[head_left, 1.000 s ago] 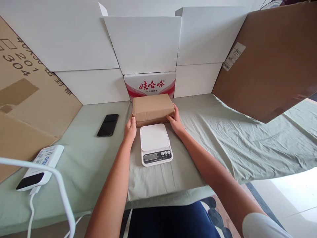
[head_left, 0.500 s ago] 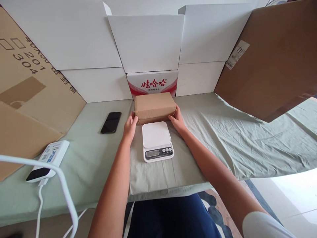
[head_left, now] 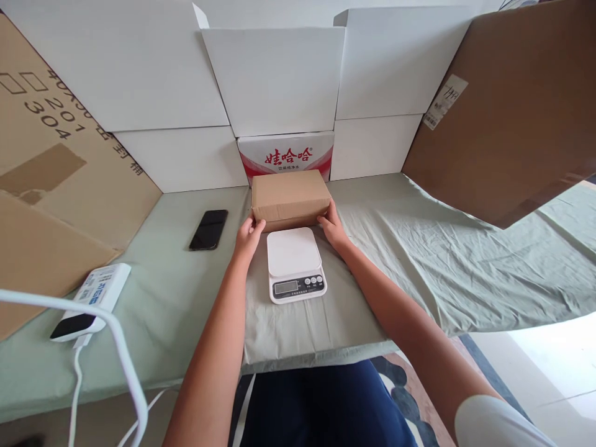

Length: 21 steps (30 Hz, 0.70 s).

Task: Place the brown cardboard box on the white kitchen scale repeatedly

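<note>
A brown cardboard box (head_left: 291,192) is held between my two hands, just behind the kitchen scale. My left hand (head_left: 248,236) grips its near left corner, with the thumb on the front face. At the near right corner my right hand (head_left: 332,226) is closed on the box in the same way. The far fingers of both hands are partly hidden by the box. Directly in front of it lies the white kitchen scale (head_left: 294,254), its display and buttons facing me and nothing on its platform.
A black phone (head_left: 209,230) lies left of my left hand. Farther left are a white power-bank-like device (head_left: 93,301) and a white cable (head_left: 121,347). White boxes (head_left: 274,81), a printed carton (head_left: 286,152) and large cardboard panels (head_left: 503,112) enclose the cloth-covered table (head_left: 372,248).
The cardboard box has shifted very slightly up and back, still in both hands. My left thumb has moved a little to the right along its front.
</note>
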Tool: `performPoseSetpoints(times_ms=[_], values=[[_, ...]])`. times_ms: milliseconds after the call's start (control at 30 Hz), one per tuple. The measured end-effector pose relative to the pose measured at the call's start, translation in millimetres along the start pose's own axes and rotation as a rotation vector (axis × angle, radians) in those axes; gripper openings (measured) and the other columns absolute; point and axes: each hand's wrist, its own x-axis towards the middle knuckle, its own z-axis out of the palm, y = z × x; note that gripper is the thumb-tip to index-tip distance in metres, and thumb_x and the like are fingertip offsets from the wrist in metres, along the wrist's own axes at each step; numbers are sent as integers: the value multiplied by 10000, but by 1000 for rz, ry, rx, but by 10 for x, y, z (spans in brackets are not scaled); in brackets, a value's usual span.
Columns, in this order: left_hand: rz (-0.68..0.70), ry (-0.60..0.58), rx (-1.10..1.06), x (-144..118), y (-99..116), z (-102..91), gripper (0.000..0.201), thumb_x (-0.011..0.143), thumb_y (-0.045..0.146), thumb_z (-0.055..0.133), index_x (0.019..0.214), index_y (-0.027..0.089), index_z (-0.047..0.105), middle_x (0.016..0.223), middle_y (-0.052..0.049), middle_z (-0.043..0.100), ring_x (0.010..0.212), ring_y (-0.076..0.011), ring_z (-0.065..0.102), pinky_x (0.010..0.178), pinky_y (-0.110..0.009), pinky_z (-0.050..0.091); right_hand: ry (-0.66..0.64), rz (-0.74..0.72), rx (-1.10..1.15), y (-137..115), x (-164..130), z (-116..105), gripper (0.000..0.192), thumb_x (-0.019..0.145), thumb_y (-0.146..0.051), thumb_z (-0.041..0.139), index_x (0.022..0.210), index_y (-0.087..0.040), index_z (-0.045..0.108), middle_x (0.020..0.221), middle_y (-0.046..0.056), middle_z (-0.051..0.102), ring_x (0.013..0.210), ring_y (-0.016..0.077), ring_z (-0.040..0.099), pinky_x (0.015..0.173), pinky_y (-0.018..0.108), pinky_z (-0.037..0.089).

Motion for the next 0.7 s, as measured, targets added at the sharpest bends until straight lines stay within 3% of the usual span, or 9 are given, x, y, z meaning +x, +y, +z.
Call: performPoseSetpoints(times_ms=[100, 300, 467, 600, 700], values=[[70, 23, -39, -16, 95, 6, 533, 810, 523, 775, 1203, 170, 696, 1333, -160, 729, 1379, -332, 617, 1183, -440, 472, 7, -84, 28, -45, -37, 24, 893, 897, -448, 636, 1677, -352, 212, 1780, -54, 258, 1697, 226, 102, 1409, 450, 67], [155, 20, -40, -230, 327, -59, 579, 843, 574, 739, 1240, 155, 694, 1294, -165, 739, 1307, -321, 665, 1138, -407, 508, 22, -237, 2, -222, -242, 40, 827, 977, -637, 576, 1676, -418, 193, 1797, -55, 192, 1702, 265, 98, 1412, 509, 100], [130, 56, 1, -763, 462, -147, 575, 859, 595, 733, 1219, 147, 709, 1268, -175, 745, 1288, -337, 679, 1124, -426, 527, 24, -232, -15, -395, -702, -25, 775, 1002, -633, 567, 1666, -414, 232, 1781, -19, 254, 1690, 264, 167, 1403, 512, 155], [53, 95, 62, -1247, 455, -189, 587, 850, 602, 751, 1217, 145, 716, 1229, -176, 761, 1237, -350, 707, 1107, -443, 540, 42, -186, -22, -484, -1123, -103, 778, 1009, -595, 580, 1672, -407, 219, 1765, 5, 289, 1672, 277, 227, 1384, 520, 229], [42, 105, 96, -1470, 434, -214, 584, 867, 601, 741, 1242, 154, 718, 1222, -170, 767, 1232, -345, 710, 1108, -440, 542, 45, -154, -53, -525, -1275, -130, 774, 996, -597, 598, 1663, -414, 250, 1751, 11, 309, 1661, 300, 243, 1374, 542, 241]])
